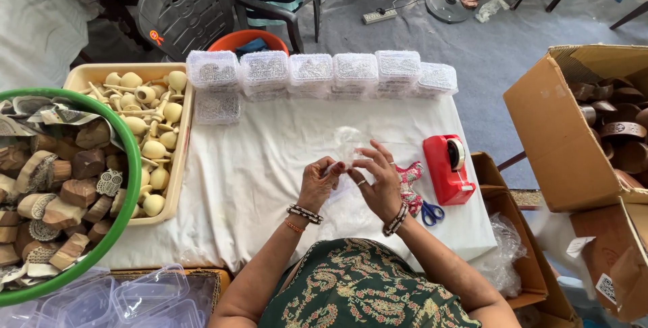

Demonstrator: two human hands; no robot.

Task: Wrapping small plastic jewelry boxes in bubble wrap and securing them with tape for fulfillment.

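Clear plastic bag [346, 147] pinched between left hand [318, 183] and right hand [378, 178] above white-covered desk [263, 159]. Bag nearly transparent, contents indiscernible. Scissors [430, 213] partly hidden beside red tape dispenser [448, 169].

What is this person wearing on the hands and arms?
Both arms are bare, with no sleeves showing. The left hand has a beaded black-and-white bracelet and a thin orange one at the wrist. The right hand has a ring and a similar beaded bracelet.
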